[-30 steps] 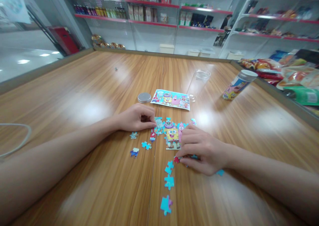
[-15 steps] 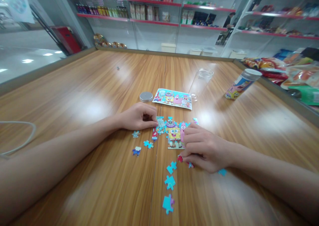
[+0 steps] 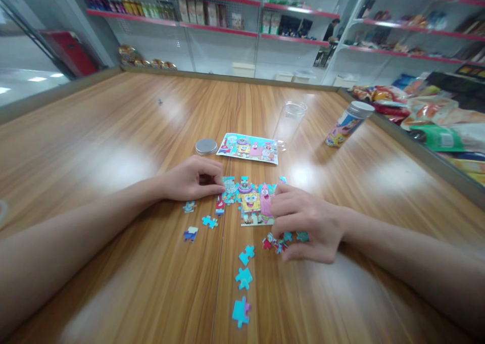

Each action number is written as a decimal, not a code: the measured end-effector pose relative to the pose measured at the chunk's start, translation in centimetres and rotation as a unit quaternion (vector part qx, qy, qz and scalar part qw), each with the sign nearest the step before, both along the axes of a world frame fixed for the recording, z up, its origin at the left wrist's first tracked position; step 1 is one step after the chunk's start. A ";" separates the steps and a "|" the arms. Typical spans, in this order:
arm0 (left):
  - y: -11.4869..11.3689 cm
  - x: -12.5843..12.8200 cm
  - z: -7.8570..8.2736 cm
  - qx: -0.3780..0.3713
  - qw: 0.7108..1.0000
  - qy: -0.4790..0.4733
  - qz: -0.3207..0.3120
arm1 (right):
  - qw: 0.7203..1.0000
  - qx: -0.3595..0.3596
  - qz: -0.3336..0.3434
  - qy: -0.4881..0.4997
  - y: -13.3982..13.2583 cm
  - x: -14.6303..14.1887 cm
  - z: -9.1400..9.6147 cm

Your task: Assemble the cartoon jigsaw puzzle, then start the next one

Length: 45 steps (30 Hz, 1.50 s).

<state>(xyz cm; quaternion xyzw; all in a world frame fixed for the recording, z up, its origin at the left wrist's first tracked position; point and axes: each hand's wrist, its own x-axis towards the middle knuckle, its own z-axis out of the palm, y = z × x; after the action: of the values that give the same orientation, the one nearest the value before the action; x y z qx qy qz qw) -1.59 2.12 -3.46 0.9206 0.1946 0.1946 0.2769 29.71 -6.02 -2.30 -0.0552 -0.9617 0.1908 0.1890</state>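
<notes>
Two grips (image 3: 193, 178) (image 3: 311, 223), one puzzle (image 3: 250, 202), two tubes (image 3: 289, 124) (image 3: 345, 127)

No lettering or number can be read. The brand character SpongeBob, known by picture alone, is printed on the puzzle (image 3: 250, 203) and the card (image 3: 243, 149). Print on the tube (image 3: 344, 127) is too small to read; the pale label on the green pack (image 3: 432, 136) and print on the bottles (image 3: 127, 7) are blurred.
</notes>
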 end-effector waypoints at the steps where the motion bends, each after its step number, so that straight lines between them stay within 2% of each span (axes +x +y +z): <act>1: 0.0 0.0 0.0 -0.002 1.000 0.000 -0.001 | 1.000 0.007 0.009 -0.021 0.0 0.0 0.1; 4: -0.1 -0.1 0.0 -0.008 1.000 0.000 -0.004 | 0.998 0.015 0.019 -0.063 0.1 0.0 0.1; 8: 0.0 -0.1 -0.1 -0.013 1.000 0.002 -0.004 | 0.997 0.012 0.002 -0.070 0.1 0.0 -0.2; 20: -0.2 0.2 0.1 -0.013 1.000 -0.011 0.003 | 0.998 0.012 -0.032 -0.052 -0.2 0.2 -0.9; 25: -0.1 0.1 0.0 -0.014 1.000 -0.006 -0.002 | 0.999 0.018 -0.015 -0.025 0.0 0.4 -0.8; 31: -0.1 0.1 0.0 -0.016 1.000 -0.005 -0.003 | 0.998 0.005 -0.012 -0.064 0.3 0.7 -0.5; 45: 0.1 -0.1 -0.2 -0.009 1.000 0.001 -0.003 | 0.997 0.048 -0.053 -0.037 -0.1 0.3 -0.8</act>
<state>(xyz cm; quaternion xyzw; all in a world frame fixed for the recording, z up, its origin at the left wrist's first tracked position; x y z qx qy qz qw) -1.66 2.20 -3.64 0.9190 0.1936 0.1912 0.2854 30.02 -6.10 -3.10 -0.1043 -0.9717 0.1317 0.1658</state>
